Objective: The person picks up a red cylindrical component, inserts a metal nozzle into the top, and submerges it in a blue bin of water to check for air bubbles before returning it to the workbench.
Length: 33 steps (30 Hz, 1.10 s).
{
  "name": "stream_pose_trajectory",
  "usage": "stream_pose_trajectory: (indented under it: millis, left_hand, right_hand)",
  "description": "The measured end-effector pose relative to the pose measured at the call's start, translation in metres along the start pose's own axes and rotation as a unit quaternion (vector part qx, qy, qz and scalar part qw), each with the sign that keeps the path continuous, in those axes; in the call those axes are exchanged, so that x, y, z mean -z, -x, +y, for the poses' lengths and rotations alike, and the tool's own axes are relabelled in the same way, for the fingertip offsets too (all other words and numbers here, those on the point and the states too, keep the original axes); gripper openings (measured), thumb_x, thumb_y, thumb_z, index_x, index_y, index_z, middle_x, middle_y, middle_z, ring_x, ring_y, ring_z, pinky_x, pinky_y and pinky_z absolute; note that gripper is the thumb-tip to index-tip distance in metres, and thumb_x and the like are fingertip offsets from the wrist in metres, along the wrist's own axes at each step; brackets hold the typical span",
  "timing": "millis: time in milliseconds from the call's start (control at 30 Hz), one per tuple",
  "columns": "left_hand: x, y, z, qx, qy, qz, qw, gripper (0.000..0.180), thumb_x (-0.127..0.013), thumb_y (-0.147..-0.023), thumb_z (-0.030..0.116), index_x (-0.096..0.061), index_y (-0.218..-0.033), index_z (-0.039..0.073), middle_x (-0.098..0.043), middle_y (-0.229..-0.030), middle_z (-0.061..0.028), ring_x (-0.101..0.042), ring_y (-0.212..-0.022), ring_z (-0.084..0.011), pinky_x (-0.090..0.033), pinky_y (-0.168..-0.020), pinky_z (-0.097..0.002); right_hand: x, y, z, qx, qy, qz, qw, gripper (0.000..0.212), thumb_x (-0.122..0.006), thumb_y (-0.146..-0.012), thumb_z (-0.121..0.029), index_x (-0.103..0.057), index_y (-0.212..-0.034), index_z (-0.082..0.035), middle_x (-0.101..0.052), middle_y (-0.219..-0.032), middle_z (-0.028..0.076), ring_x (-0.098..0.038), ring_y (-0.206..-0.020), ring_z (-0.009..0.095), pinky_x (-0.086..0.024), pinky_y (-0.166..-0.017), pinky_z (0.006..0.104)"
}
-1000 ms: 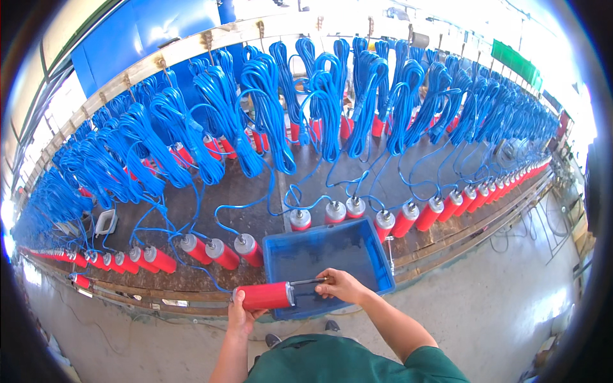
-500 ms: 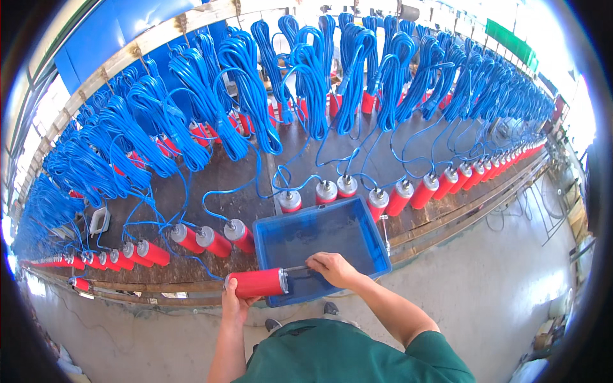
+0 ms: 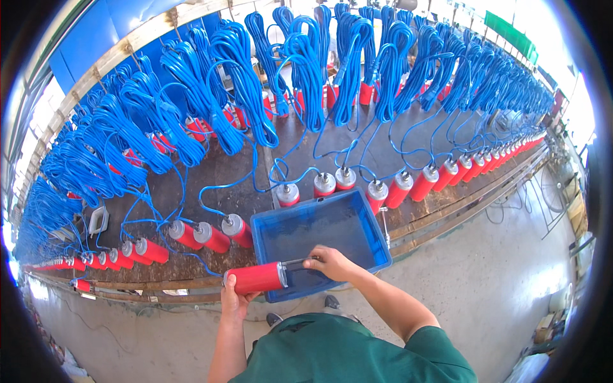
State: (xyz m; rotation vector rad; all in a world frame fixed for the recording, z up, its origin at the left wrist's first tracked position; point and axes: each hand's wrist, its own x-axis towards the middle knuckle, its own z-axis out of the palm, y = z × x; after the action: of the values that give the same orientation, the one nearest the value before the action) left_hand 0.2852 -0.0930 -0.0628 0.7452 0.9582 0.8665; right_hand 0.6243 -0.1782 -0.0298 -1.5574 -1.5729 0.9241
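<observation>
My left hand [image 3: 236,302] is closed around a red cylinder [image 3: 257,279] with metal ends, held nearly level over the near left corner of a blue crate [image 3: 377,246]. A blue cable [image 3: 191,255] runs toward the cylinder's left end. In the fingers of my right hand [image 3: 330,263] is a thin dark rod-like piece [image 3: 295,262]. It reaches the cylinder's right end; whether it is a tool or part of the cylinder I cannot tell. The crate holds dark water or has a dark bottom; which one is unclear.
Red cylinders [image 3: 424,184] with metal caps line the near edge of a dark, worn table [image 3: 255,198]. Each has a blue cable. Coiled blue cables [image 3: 246,83] hang from a rail [image 3: 105,64] above. A pale floor [image 3: 440,287] lies below.
My right hand has shifted slightly up and left, and more of the dark rod shows beside the cylinder. The cylinder has risen a little with my left hand; the view has shifted slightly.
</observation>
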Motion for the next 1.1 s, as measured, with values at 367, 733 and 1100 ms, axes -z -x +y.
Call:
stream_pose_trajectory:
  millis: [367,733,1100]
  left_hand:
    - [-0.015,-0.001,0.012,-0.005,0.013,0.019,1.0,0.07,-0.066,-0.102,0.054,-0.059,-0.14,-0.004,-0.073,-0.129,-0.0219,-0.077,-0.109,-0.0348,-0.07,-0.085,-0.0469]
    - [-0.003,-0.001,-0.009,-0.048,-0.015,-0.025,0.998,0.08,-0.07,-0.097,0.062,-0.055,-0.144,0.0,-0.069,-0.138,-0.0211,-0.074,-0.12,-0.0356,-0.067,-0.096,-0.0513]
    - [-0.006,0.004,-0.009,-0.061,0.011,0.029,0.998,0.077,-0.072,-0.098,0.059,-0.054,-0.145,0.002,-0.07,-0.136,-0.0198,-0.074,-0.119,-0.0357,-0.068,-0.093,-0.0508]
  right_hand:
    - [0.004,-0.002,-0.014,-0.168,-0.154,0.033,0.973,0.04,-0.064,-0.111,-0.036,-0.074,-0.107,0.002,-0.069,-0.081,0.004,-0.063,-0.073,0.014,-0.054,-0.07,0.0322]
    - [-0.013,-0.006,0.015,-0.285,-0.37,0.041,0.883,0.049,-0.066,-0.11,-0.044,-0.07,-0.087,-0.001,-0.062,-0.074,0.003,-0.053,-0.059,0.011,-0.041,-0.052,0.0301]
    - [0.117,0.036,0.094,-0.174,0.017,0.44,0.881,0.021,-0.075,-0.099,-0.02,-0.071,-0.109,-0.002,-0.078,-0.102,0.018,-0.076,-0.096,0.032,-0.059,-0.085,0.0449]
